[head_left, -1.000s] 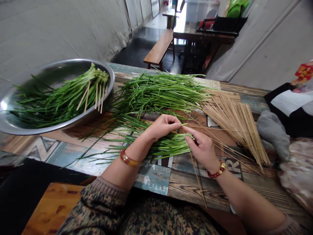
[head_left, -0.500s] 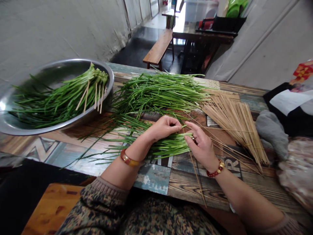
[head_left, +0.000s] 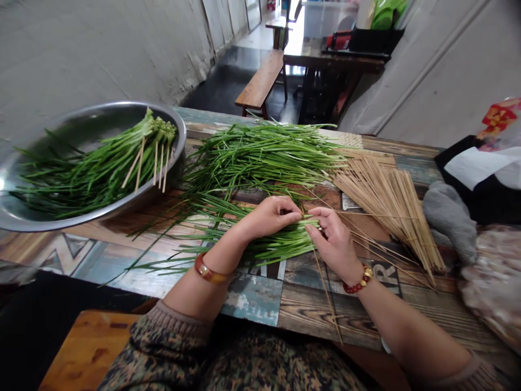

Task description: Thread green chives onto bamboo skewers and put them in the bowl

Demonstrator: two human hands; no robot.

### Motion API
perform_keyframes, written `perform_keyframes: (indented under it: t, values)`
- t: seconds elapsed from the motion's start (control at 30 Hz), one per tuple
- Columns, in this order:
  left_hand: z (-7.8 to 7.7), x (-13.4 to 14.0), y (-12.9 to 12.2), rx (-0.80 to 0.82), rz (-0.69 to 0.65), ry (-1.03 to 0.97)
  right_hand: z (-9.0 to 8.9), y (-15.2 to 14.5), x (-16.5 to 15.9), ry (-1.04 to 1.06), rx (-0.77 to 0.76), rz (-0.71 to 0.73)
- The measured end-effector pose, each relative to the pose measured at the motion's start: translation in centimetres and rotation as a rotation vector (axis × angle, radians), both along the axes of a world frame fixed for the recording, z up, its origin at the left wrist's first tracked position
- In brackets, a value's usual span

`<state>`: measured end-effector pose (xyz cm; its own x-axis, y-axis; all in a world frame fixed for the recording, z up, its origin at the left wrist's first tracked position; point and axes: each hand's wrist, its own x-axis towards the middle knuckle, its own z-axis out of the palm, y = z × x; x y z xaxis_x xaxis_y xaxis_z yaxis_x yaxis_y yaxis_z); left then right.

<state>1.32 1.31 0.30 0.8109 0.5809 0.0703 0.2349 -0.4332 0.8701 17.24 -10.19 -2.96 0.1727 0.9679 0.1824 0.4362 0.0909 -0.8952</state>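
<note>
My left hand (head_left: 275, 217) is closed in a pinch at the cut ends of a small bunch of garlic chives (head_left: 285, 244). Facing it, my right hand (head_left: 331, 232) has thumb and fingers closed about the pale stalk ends. A thin bamboo skewer (head_left: 325, 290) passes through or beside these ends and slants toward the table's near edge; the fingers partly hide its upper part. Behind the hands lies a larger heap of loose garlic chives (head_left: 268, 155).
At left, a steel basin (head_left: 182, 130) holds chives threaded on skewers (head_left: 156, 160). A pile of bamboo skewers (head_left: 401, 217) lies to the right, beside a grey cloth-like lump (head_left: 450, 220) and a filled clear bag (head_left: 494, 277). A bench (head_left: 262, 81) stands beyond the table (head_left: 309, 309).
My fingertips have come slightly lower and closer together over the stalk ends. The chive stalk seen between them before is now mostly covered. The view has shifted a little.
</note>
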Motion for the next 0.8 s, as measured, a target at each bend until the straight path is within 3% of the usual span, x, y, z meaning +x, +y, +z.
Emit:
perform_keyframes:
  t: [0.17, 0.4, 0.7, 0.8]
  values:
    - [0.24, -0.18, 0.0, 0.037, -0.001, 0.098, 0.01, 0.11, 0.18, -0.01, 0.011, 0.027]
    - [-0.21, 0.17, -0.33, -0.07, 0.055, 0.028, 0.28, 0.08, 0.1, -0.065, -0.03, 0.018]
    - [0.09, 0.1, -0.34, -0.077, 0.021, 0.048, 0.07, 0.1, 0.06, -0.082, -0.057, -0.015]
    - [0.13, -0.24, 0.13, -0.027, 0.114, 0.025, 0.05, 0.19, 0.2, -0.013, -0.04, 0.021]
